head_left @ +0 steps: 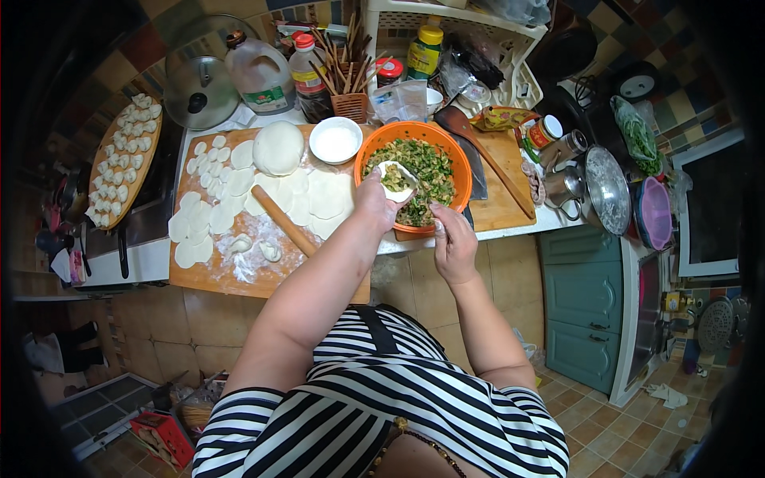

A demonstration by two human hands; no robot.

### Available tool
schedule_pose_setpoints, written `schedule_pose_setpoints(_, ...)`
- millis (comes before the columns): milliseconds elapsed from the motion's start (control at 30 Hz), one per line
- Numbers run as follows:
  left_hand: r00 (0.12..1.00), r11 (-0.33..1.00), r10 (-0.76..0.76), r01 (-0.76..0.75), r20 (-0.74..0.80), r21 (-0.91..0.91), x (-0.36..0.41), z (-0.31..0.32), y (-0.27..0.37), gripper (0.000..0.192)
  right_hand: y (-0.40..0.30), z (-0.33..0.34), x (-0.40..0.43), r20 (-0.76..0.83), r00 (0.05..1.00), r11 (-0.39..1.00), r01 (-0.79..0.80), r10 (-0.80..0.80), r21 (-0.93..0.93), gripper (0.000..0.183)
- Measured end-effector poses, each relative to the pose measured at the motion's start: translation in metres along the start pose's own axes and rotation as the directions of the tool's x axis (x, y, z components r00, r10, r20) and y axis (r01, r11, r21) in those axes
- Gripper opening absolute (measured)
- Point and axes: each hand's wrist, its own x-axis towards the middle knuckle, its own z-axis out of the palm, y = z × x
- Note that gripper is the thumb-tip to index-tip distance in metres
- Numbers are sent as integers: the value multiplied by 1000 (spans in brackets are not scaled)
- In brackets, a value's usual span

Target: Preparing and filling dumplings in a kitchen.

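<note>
My left hand (376,200) holds a round dough wrapper (409,190) with a mound of green and tan filling on it, over the left side of an orange bowl (464,179). More chopped filling (439,161) lies in that bowl. At the bowl's near rim is my right hand (456,245), its fingertips bent together by the filling; whether they grip anything is hidden. To the left, flat dough wrappers (239,182) overlap on a floured wooden board (185,275). A rolling pin (284,221) lies across the board, near two folded dumplings (271,251).
A dough ball (278,148) and a white bowl of flour (336,140) stand at the back. Filled dumplings line a tray (143,182) at far left. On the right, a wooden spatula (487,156) crosses a cutting board (502,206), beside jars and a metal basin (606,190).
</note>
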Motion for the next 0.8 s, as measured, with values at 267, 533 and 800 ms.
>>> schedule_pose_setpoints(267,999,999,-39,38,36,33,-12,-14,12,40,-13,4,-5,47,992,993,113,-114,14,19)
schedule_pose_setpoints(533,997,999,-48,47,58,21,-27,-23,14,41,12,-5,-16,-27,989,980,-148,145,-132,16)
schedule_pose_setpoints(800,999,999,-35,34,17,36,-24,-30,10,41,44,12,-17,10,659,587,-675,752,447,25)
